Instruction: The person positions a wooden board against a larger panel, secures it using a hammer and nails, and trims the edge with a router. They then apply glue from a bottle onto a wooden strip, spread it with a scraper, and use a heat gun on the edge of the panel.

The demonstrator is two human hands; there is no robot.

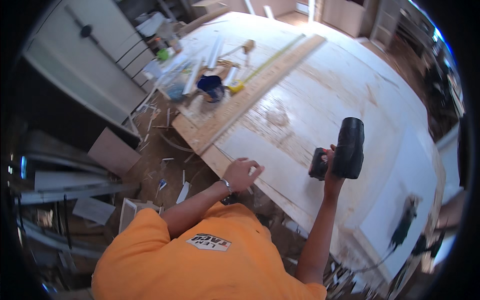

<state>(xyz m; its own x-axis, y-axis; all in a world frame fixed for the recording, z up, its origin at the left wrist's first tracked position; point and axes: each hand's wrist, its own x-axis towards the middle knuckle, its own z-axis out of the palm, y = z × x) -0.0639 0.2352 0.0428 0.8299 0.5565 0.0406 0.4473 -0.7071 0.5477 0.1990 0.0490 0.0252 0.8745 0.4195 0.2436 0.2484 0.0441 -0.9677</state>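
Note:
My right hand (330, 167) is wrapped round the grip of a black cordless power tool (348, 147), raised over the right part of the worktable. The tool has a thick cylinder-shaped body and a battery block with red marks; its exact kind I cannot make out. My left hand (242, 174), with a metal bracelet at the wrist, hovers by the table's near edge, fingers loosely bent and apart, holding nothing. Close to it lies a pale flat panel (265, 157) on the white worktable (380, 100). A long wooden plank (260, 92) crosses the table beyond my left hand.
Beside the plank lie a yellow tape measure (235, 87) with its blade drawn out, a dark blue bucket (211, 89) and white strips. A dark green corded tool (404, 222) rests at the right. Offcuts litter the floor (165, 135); a cabinet (90, 55) stands at the left.

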